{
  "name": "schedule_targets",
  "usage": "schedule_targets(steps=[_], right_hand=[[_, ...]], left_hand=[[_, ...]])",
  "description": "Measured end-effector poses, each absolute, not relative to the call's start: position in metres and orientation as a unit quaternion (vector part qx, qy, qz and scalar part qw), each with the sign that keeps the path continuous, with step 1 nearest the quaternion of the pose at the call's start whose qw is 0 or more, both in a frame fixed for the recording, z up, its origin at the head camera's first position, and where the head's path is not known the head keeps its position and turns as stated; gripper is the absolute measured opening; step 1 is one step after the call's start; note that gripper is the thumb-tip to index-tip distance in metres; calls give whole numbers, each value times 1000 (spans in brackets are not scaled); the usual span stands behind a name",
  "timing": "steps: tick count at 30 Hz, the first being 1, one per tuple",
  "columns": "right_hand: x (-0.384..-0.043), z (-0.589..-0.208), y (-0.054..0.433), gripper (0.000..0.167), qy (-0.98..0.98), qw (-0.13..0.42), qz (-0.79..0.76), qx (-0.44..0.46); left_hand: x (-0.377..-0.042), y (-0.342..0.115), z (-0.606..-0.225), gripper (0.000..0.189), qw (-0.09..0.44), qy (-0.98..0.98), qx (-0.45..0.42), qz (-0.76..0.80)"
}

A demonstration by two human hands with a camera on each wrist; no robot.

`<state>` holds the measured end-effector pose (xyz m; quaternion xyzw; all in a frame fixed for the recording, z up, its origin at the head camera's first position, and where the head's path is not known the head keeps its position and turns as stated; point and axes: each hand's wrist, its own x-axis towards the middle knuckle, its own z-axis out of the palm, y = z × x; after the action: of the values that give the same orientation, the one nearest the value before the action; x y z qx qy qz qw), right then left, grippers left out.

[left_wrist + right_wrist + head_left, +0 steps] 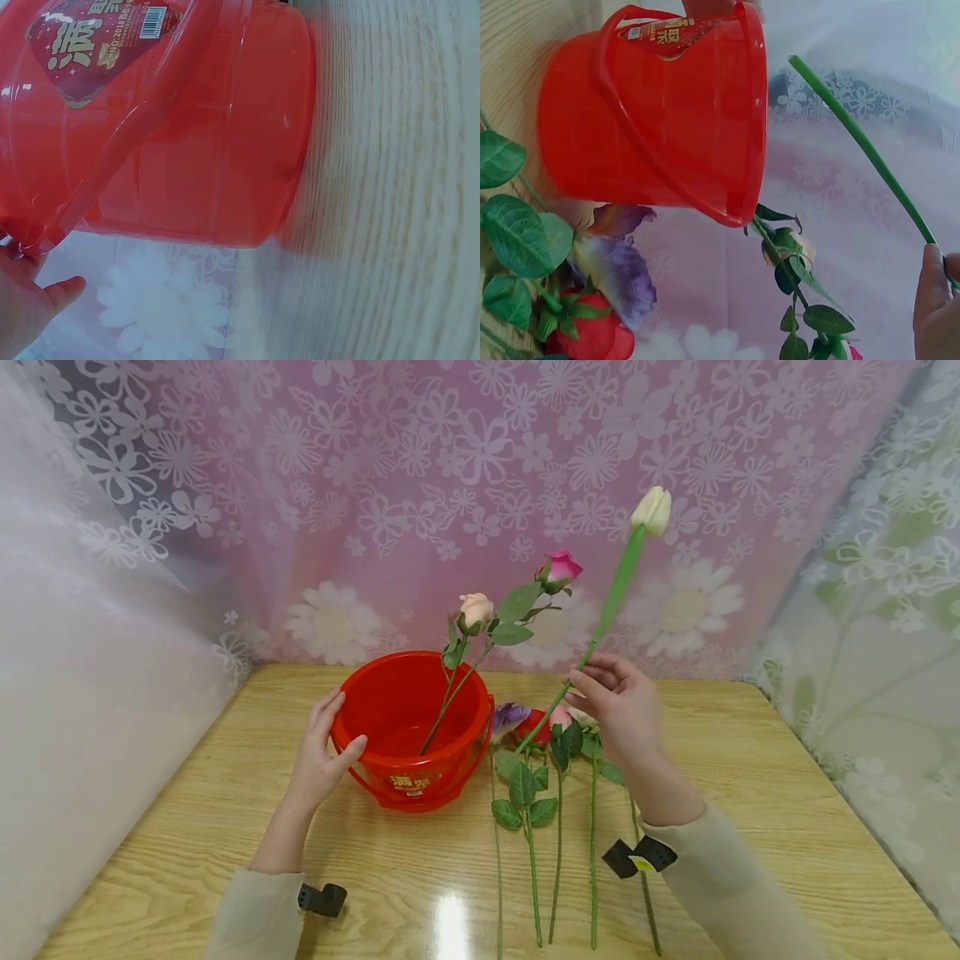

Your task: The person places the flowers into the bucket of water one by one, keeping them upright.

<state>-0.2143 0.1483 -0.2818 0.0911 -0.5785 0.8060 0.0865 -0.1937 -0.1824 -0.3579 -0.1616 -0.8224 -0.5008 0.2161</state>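
My right hand [626, 702] pinches the green stem of a white tulip [651, 512] and holds it up, right of the red bucket [412, 785]. The tulip stands tilted, bloom to the upper right. In the right wrist view the stem's cut end [795, 61] hangs beyond the bucket's rim. My left hand [318, 760] rests against the bucket's left side at the rim, fingers fairly straight. Its thumb [66, 291] stands out free in the left wrist view. Inside the bucket lean a peach rose [476, 612] and a magenta rose [560, 570], both stems reaching down into it.
Right of the bucket, several flowers lie on the wooden table [750, 793], stems toward me: a purple flower [509, 718], a red rose [592, 330], a pink bloom [560, 717]. The bucket's handle [480, 760] hangs down its side. A flowered curtain [450, 468] closes off the back.
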Motion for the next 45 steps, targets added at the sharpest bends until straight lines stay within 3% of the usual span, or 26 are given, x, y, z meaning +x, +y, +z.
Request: schedule_targets(steps=[18, 45], right_hand=[[-232, -287, 108, 15, -537, 135, 828, 92], [-243, -320, 55, 20, -663, 111, 722, 165]], left_hand=[[-193, -182, -358, 59, 214, -823, -162, -500], [-197, -185, -363, 60, 216, -821, -164, -502]])
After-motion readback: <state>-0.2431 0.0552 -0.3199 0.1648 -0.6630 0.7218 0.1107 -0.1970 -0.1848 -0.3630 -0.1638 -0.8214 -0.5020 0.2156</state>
